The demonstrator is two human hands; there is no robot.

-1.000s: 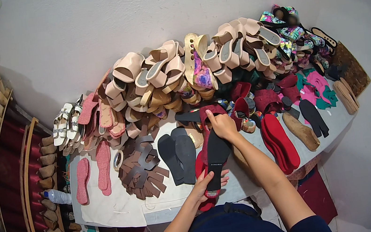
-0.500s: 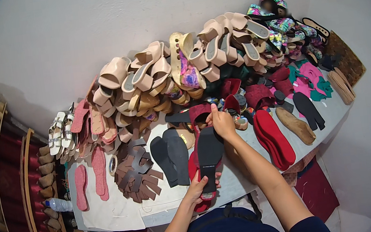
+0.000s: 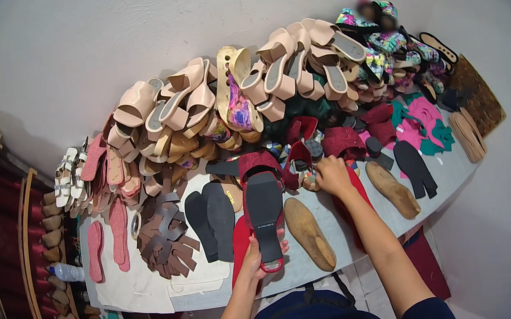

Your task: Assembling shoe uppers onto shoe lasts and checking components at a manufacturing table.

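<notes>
My left hand (image 3: 258, 258) grips a dark red sandal (image 3: 265, 210) by its heel end. The black underside of its sole faces up, and its dark red strap shows beyond at the far end. My right hand (image 3: 333, 176) is at a small group of multicoloured heel blocks (image 3: 309, 180), fingers bent and pressed together; whatever they pinch is hidden. Between my forearms lies a wooden shoe last (image 3: 309, 233). Under my right forearm are red soles (image 3: 359, 189), partly covered. Another red sole (image 3: 239, 248) lies beside the held sandal.
Beige heeled sandals (image 3: 280, 58) are heaped along the wall. To the left lie black soles (image 3: 210, 221), brown strap pieces (image 3: 165, 237) and pink soles (image 3: 120, 237). Another wooden last (image 3: 393, 189), black pieces (image 3: 415, 170) and tan soles (image 3: 466, 135) are on the right.
My right hand has left the sandal and moved right to the heel blocks. The left hand has carried the sandal slightly left, uncovering the wooden last.
</notes>
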